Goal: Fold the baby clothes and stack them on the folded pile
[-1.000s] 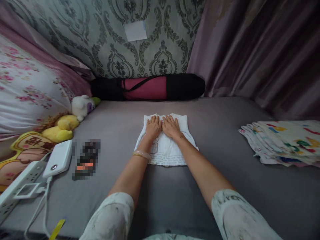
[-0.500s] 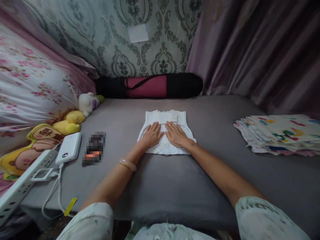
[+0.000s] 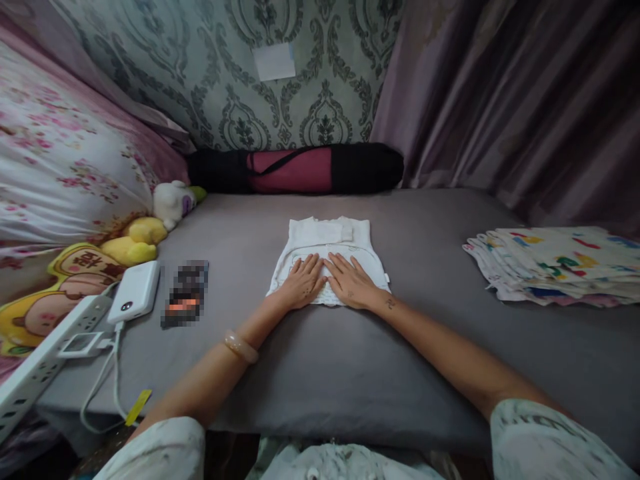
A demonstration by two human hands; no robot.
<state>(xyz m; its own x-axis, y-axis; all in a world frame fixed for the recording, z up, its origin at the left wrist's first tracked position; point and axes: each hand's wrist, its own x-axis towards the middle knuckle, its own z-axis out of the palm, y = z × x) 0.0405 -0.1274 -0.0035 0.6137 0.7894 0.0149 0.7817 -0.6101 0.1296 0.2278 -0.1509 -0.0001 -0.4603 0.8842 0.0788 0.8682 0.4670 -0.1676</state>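
A small white garment (image 3: pixel 320 230) lies flat on the grey bed sheet (image 3: pixel 400 373), with its sleeves folded across the upper part. Printed lines show faintly on its lower part. My left hand (image 3: pixel 303 282) rests flat on the lower left of the cloth, fingers stretched out. Beside it, my right hand (image 3: pixel 351 281) presses flat on the lower right, fingers also extended. The two hands almost meet at the thumbs and cover part of the print. Neither hand grips anything.
At the right lies a stack of patterned clothes (image 3: pixel 560 263). On the left are a blurred-out phone (image 3: pixel 185 293), a white power bank (image 3: pixel 134 291), a power strip (image 3: pixel 55 360) with cables, and plush toys (image 3: pixel 133 240). A black and red long bag (image 3: pixel 295 169) lies along the wall.
Both hands have slid down the garment toward me, uncovering more of its middle. The fingers stay flat. The whole view has shifted slightly.
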